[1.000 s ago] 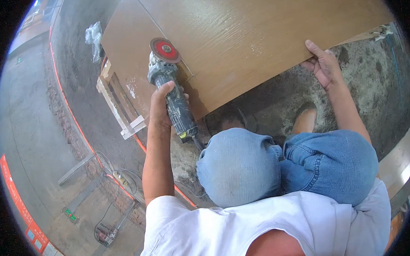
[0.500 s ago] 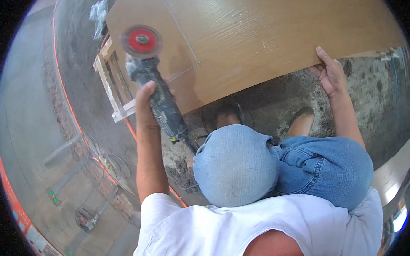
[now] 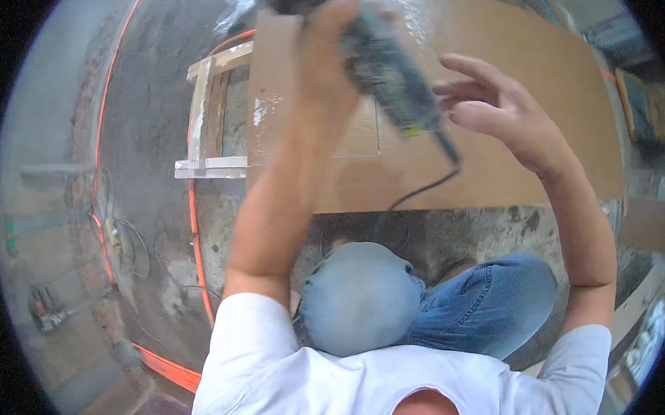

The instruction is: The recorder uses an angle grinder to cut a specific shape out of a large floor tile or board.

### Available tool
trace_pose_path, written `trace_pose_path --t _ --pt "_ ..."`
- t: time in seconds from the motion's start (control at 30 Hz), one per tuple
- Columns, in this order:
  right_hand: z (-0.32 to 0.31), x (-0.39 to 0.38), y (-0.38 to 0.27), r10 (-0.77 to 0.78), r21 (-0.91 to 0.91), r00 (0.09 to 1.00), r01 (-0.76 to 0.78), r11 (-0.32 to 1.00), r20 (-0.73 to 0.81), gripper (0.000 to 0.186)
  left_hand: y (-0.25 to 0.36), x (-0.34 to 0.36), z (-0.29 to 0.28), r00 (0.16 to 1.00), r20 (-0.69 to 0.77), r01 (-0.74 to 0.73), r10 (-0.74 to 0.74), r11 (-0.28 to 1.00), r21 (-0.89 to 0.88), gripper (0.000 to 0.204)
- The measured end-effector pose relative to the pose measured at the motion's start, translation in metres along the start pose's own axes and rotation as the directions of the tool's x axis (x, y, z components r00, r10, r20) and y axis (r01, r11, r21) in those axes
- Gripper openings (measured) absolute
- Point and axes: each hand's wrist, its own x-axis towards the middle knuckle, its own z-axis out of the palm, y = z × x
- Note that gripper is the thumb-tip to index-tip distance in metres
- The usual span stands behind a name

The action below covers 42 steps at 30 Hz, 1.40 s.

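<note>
The person crouches on the concrete floor [image 3: 150,125] with both arms lifted in front of the head. The left hand [image 3: 326,55] is wrapped tight around the body of a grinder [image 3: 387,69], a dark power tool with a greenish band near its tail, blurred and held up high, tilted so its head runs out past the top of the view. A black cord [image 3: 422,189] drops from the tool's rear end and curls down over the board. The right hand [image 3: 500,111] hangs just beside the tool's tail with fingers spread and loose, gripping nothing; whether a fingertip brushes the tool I cannot tell.

Beneath the hands lies a large brown board [image 3: 515,97], flat and wide, its near edge just ahead of the knees in blue jeans [image 3: 484,303]. A pale patch shows on the board's left part. At the board's left edge, a light wooden frame [image 3: 207,113] sticks out from under it. An orange hose [image 3: 197,246] snakes along the floor to the left, and a tangle of thin cables [image 3: 123,235] lies further left.
</note>
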Motion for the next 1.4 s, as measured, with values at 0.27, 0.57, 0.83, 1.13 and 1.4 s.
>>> trace_pose_path --t 0.27,0.57,0.83,1.13,1.4 --pt "0.01 0.046 -0.063 0.268 -0.167 0.948 -0.297 0.94 -0.174 0.045 -0.009 0.039 -0.052 0.969 0.23 -0.047 -0.086 0.854 0.518 0.044" --pt "-0.015 0.004 0.0 0.395 0.033 0.83 -0.417 0.908 -0.393 0.048 0.005 0.003 -0.303 0.621 -0.762 0.757 -0.184 0.393 0.522 0.059" --pt "-0.003 0.007 0.038 0.475 0.239 0.785 -0.411 0.88 -0.399 0.044 0.015 0.014 -0.306 0.556 -0.798 0.651 -0.233 0.719 0.244 0.056" --pt "-0.001 0.013 0.049 0.451 0.236 0.786 -0.385 0.892 -0.423 0.052 0.055 0.039 -0.302 0.711 -0.701 0.479 0.048 0.697 0.534 0.051" --pt "-0.011 0.015 0.054 0.456 0.229 0.774 -0.394 0.89 -0.44 0.054 0.175 0.007 -0.387 0.532 -0.83 0.475 0.169 0.752 0.457 0.044"
